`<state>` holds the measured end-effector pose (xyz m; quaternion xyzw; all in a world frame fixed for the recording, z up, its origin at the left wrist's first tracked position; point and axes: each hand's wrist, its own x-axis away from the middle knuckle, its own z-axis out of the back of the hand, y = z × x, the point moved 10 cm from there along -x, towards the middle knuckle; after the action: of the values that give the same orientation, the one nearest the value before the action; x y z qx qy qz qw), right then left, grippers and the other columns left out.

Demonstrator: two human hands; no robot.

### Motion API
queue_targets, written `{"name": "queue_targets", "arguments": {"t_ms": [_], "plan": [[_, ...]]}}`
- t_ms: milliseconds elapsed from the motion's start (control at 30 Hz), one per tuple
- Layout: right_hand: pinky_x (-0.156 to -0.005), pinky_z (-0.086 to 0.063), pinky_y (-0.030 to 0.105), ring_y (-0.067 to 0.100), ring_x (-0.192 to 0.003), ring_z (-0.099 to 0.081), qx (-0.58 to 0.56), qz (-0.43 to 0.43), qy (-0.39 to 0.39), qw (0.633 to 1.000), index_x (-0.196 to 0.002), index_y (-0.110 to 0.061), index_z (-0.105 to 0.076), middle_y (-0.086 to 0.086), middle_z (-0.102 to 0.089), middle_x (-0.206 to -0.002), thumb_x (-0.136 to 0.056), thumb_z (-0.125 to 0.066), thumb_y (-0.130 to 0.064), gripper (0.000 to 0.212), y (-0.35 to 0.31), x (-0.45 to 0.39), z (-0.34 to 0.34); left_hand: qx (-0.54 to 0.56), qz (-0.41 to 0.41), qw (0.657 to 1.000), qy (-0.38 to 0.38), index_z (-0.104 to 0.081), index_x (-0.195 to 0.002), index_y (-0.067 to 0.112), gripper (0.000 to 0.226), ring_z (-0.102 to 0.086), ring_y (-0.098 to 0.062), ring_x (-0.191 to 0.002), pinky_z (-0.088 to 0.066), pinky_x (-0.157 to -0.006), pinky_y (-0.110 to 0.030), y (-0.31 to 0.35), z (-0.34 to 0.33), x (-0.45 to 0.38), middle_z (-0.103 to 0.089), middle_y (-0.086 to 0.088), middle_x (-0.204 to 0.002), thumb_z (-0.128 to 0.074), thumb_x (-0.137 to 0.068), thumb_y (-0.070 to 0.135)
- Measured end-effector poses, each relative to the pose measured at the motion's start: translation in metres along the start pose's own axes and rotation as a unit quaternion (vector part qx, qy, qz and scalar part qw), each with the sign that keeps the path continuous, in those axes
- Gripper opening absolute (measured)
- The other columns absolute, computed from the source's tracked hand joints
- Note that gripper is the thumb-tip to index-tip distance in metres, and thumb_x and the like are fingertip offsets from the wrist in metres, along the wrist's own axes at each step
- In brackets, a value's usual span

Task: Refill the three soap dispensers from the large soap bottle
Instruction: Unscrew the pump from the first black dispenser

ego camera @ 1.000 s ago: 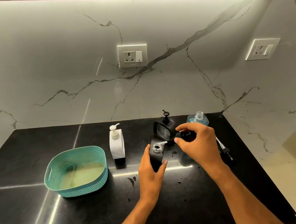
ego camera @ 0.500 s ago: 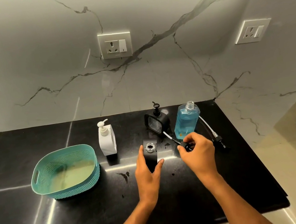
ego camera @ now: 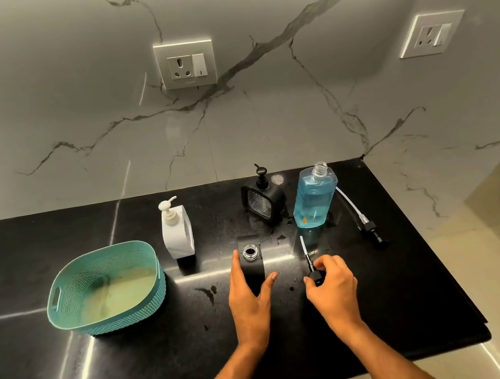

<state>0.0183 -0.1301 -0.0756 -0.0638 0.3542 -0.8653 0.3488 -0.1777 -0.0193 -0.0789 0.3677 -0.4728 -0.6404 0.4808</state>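
Pump (ego camera: pixel 312 269) now down at the surface (ego camera: pixel 403 279), right of the open black dispenser (ego camera: pixel 252 262); half a second ago I held it higher, nearer the blue bottle. My right hand (ego camera: pixel 333 287) pinches its black collar, fingers clamped, tube pointing away from me. Left hand (ego camera: pixel 250 304) grips the dispenser, thumb and fingers curled round its sides, neck uncapped. Dispenser looks ready to take soap; next, I judge, let go of the pump and fetch the bottle.

Bottle (ego camera: pixel 314 198) stands uncapped behind, well within reach, its own pump (ego camera: pixel 365 223) lying to its right. Second black dispenser (ego camera: pixel 263 200) and white dispenser (ego camera: pixel 176 230) still capped. Teal basket (ego camera: pixel 62 294) far left. Wet spots near my hands; slippery, maybe.
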Motion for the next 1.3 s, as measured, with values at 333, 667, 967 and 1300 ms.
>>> {"name": "queue_targets", "arguments": {"t_ms": [333,667,967,1300], "plan": [[-0.083,-0.042,0.021,0.011,-0.092,-0.055,0.03,-0.001,-0.032,0.999,-0.107,-0.017,-0.063,-0.008,-0.05,-0.102,-0.073,-0.088,-0.015,0.043,0.016,0.005,-0.025,-0.032,-0.01,0.999,0.004,-0.026,-0.163,0.018,0.104,-0.029,-0.003,-0.15,-0.017,-0.116,-0.002,-0.007,-0.002,-0.002,-0.037,0.005,-0.164,-0.09,-0.081,0.028],[-0.089,-0.04,0.023,0.011,-0.1,-0.053,0.043,0.007,-0.05,0.998,-0.115,-0.017,-0.06,-0.007,-0.052,-0.106,-0.074,-0.088,-0.018,0.05,0.017,0.002,-0.03,-0.042,-0.024,0.999,-0.007,-0.022,-0.163,0.015,0.107,-0.027,-0.002,-0.149,-0.015,-0.117,-0.002,-0.011,-0.005,-0.007,-0.034,0.005,-0.163,-0.09,-0.08,0.019],[-0.091,-0.038,0.022,0.012,-0.102,-0.054,0.044,0.005,-0.052,0.998,-0.116,-0.018,-0.06,-0.008,-0.052,-0.106,-0.074,-0.088,-0.021,0.051,0.017,0.0,-0.031,-0.033,-0.014,0.999,-0.006,-0.027,-0.163,0.016,0.097,-0.046,-0.009,-0.143,-0.035,-0.118,-0.022,-0.019,-0.007,-0.01,-0.05,-0.002,-0.157,-0.086,-0.085,0.02],[-0.092,-0.04,0.022,0.012,-0.104,-0.053,0.055,0.016,-0.056,0.997,-0.116,-0.018,-0.06,-0.009,-0.052,-0.105,-0.073,-0.089,-0.027,0.052,0.017,-0.001,-0.034,-0.016,-0.008,1.0,0.002,-0.031,-0.162,0.017,0.089,-0.05,0.0,-0.135,-0.035,-0.109,-0.005,-0.02,-0.007,-0.01,-0.055,0.003,-0.149,-0.082,-0.089,0.016]]}}
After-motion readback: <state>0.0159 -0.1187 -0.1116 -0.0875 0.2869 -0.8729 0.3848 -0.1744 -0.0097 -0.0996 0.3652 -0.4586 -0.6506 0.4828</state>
